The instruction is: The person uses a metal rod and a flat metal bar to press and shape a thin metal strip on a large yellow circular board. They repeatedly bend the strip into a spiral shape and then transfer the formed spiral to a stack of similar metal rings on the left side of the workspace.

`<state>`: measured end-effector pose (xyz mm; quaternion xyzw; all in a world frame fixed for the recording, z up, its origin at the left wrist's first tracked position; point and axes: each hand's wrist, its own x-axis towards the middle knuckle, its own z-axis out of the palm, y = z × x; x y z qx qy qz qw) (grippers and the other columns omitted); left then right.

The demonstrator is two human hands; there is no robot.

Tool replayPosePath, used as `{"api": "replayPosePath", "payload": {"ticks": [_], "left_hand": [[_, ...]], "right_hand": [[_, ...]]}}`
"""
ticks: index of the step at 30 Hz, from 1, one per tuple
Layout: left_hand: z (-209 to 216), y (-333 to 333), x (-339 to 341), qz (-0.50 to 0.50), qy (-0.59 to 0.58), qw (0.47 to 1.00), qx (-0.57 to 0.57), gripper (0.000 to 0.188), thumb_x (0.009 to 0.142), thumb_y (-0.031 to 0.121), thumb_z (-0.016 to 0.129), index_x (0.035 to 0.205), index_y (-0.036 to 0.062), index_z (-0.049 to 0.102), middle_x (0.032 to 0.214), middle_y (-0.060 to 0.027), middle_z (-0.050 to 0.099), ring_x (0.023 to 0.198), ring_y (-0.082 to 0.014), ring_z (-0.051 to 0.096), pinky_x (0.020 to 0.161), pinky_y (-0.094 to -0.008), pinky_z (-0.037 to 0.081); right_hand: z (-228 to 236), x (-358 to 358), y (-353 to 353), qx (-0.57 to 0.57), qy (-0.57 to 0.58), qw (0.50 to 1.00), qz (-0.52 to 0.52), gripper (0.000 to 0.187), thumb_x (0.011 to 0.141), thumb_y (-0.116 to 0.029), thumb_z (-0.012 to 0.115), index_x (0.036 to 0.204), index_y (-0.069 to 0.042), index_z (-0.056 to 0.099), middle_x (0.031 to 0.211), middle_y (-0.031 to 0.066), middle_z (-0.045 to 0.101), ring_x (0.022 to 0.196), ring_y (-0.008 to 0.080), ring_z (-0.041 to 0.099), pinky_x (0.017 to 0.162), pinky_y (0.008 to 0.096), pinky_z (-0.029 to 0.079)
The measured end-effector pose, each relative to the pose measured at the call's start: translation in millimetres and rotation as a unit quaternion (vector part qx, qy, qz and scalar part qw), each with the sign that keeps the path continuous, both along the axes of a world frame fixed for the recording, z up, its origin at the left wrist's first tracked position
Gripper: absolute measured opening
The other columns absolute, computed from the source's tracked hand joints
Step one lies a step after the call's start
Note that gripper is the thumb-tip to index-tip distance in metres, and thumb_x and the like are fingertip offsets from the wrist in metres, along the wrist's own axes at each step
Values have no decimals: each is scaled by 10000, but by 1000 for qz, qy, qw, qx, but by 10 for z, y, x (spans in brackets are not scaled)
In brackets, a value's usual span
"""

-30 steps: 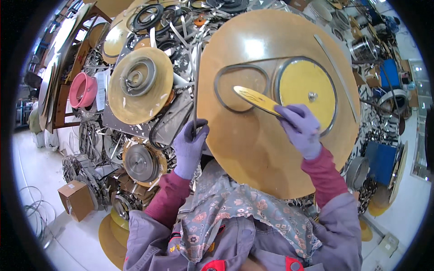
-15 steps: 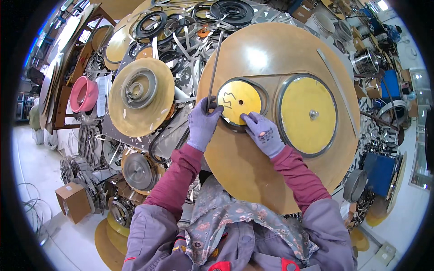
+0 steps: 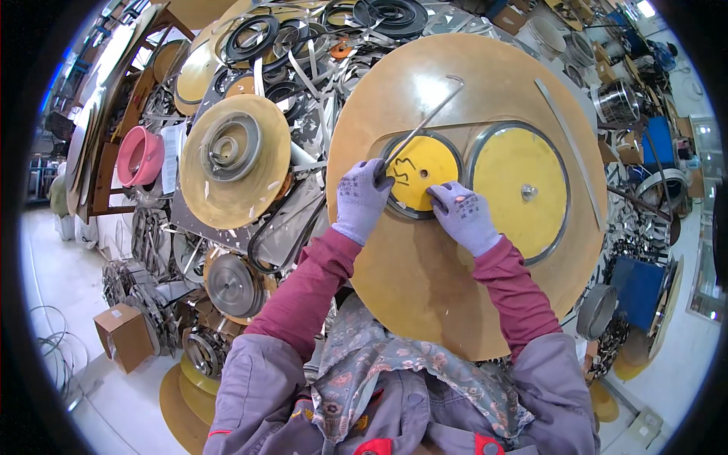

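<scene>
While metal strips and dark rings crowd the workshop table around it, a large round tan board (image 3: 379,265) fills the space before a worker in purple gloves; a pink basin (image 3: 140,157) and a cardboard box (image 3: 125,337) stand off to the left. Both forearms reach up from below, the hands close together. The left hand (image 3: 360,199) is closed around the lower end of a hooked metal rod (image 3: 425,121), which slants up and right across a small yellow disc (image 3: 436,163). The right hand (image 3: 462,216), fingers bent, meets the disc's lower right edge; whether it grips cannot be told. The disc lies between the hands, left of a larger yellow disc (image 3: 500,167).
</scene>
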<state>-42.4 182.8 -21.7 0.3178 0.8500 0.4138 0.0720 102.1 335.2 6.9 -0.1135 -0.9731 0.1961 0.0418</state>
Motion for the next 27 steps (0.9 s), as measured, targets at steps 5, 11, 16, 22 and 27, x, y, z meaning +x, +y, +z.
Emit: {"api": "replayPosePath", "payload": {"ticks": [5,11,16,22,27], "left_hand": [[217,-274,46,74,-171,979,85,281,809,105,646,1071,11,611,768,-82,630,578,-162,577,546,-284,464],[509,-765,409,69,-368,926,52,215,886,67,545,1079,1,610,702,-53,608,498,-64,519,470,-219,427],[420,-1056,716,-17,-294,956,-9,212,897,25,493,1078,-26,591,696,-59,620,542,-106,563,501,-253,450],[290,-1368,813,-62,-215,969,-102,224,915,159,542,1029,-11,634,634,-87,608,530,-106,565,532,-275,454],[352,-1346,875,-45,-258,962,-81,222,900,117,539,1051,-21,625,693,-108,637,575,-129,600,567,-275,473]], "right_hand": [[239,16,-128,-105,64,992,-35,169,814,-122,617,978,-79,618,900,114,630,809,279,627,687,362,508],[228,245,-226,-153,94,982,-62,250,804,-47,608,1054,-50,617,991,157,615,899,306,608,774,375,498],[38,-46,-12,-57,164,984,-36,400,779,25,507,1175,-23,546,1147,203,544,1064,370,526,896,409,446],[-250,-15,-172,50,89,995,2,446,775,53,432,1206,-16,525,1215,195,524,1150,378,477,986,413,388],[-63,-18,8,-55,161,985,-36,416,723,95,465,1108,-4,584,1124,175,576,1053,338,551,931,397,435]]}}
